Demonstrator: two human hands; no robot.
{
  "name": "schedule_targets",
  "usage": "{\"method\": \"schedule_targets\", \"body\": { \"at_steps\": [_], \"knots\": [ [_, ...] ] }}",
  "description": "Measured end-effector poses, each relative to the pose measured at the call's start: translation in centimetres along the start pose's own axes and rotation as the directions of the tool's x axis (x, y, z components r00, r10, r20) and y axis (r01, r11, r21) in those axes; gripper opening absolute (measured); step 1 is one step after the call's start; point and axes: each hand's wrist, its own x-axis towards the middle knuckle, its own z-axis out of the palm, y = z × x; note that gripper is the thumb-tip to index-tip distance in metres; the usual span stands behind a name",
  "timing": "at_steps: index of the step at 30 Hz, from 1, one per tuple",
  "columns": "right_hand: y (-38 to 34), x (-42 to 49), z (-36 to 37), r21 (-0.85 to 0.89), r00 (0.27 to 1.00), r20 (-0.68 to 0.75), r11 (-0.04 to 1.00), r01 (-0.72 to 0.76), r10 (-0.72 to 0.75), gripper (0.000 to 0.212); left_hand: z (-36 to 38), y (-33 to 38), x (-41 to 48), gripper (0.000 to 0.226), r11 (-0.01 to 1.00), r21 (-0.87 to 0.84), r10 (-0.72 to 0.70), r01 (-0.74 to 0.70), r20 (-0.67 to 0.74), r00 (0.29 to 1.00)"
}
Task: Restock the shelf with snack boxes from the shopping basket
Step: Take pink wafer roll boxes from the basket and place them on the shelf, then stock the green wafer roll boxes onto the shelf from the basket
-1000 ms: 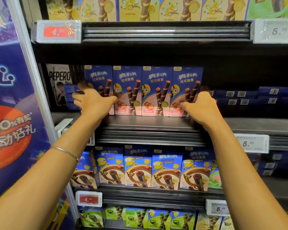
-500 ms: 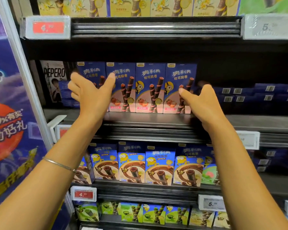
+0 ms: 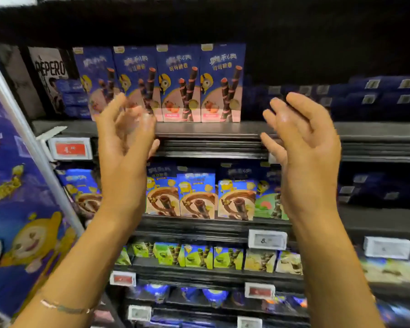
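Left hand: raised before the shelf, fingers loose, holding nothing.
Right hand: likewise empty, palm inward.
Snack boxes: four upright in a row on the shelf, between the hands.

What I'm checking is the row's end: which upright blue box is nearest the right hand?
The rightmost box of the four, ending the row; the other three stand further from the right hand.
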Motion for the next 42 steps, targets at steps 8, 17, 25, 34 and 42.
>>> {"method": "schedule_targets", "body": {
  "at_steps": [8, 17, 25, 34, 42],
  "knots": [
    [1.4, -13.8, -12.5, -0.028, 0.958, -0.060, 0.959, -0.282, 0.280, 0.040, -2.7, -2.8, -15.6, 0.051, 0.937, -0.104, -0.316, 0.333, 0.147, 0.937],
    [3.2, -32.7, -32.8, -0.173, 0.535, -0.452, 0.519, -0.837, 0.713, 0.027, -1.8, -8.9, -40.5, 0.036, 0.399, 0.050, -0.901, 0.915, 0.204, 0.382],
    [4.2, -39.3, -48.5, -0.114, 0.281, -0.537, 0.262, -0.958, 0.795, 0.029, 6.7, -10.3, -56.7, 0.056, 0.038, 0.107, -0.988, 0.994, 0.152, 0.021],
    [22.3, -48.2, -66.1, -0.323, 0.197, -0.513, 0.025, -0.946, 0.835, 0.017, 13.2, -23.2, -73.4, 0.058, -0.126, 0.067, -0.991, 0.990, 0.025, -0.128],
    [46.7, -59.5, -75.5, -0.762, 0.352, -0.239, 0.050, -0.645, 0.905, 0.021, 12.1, -43.0, -85.2, 0.070, -0.131, -0.018, -0.989, 0.991, 0.075, -0.130]
  ]
}}
